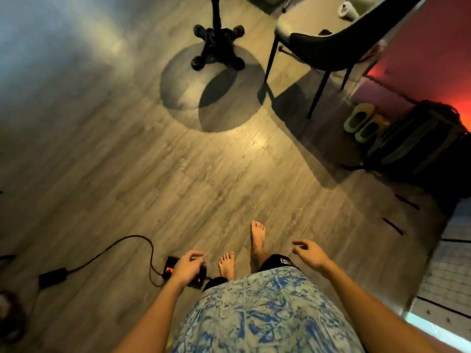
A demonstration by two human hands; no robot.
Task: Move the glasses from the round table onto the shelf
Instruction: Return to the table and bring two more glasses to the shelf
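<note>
Left hand and right hand loose and empty, table base cut off at top

Left hand: held out low in front, palm down, fingers loosely curled, nothing in its grip. Right hand: likewise extended, fingers spread and relaxed, empty. Bare feet staggered, right ahead.

Wood-grain floor — faintly glossy; black metal table base.
</note>
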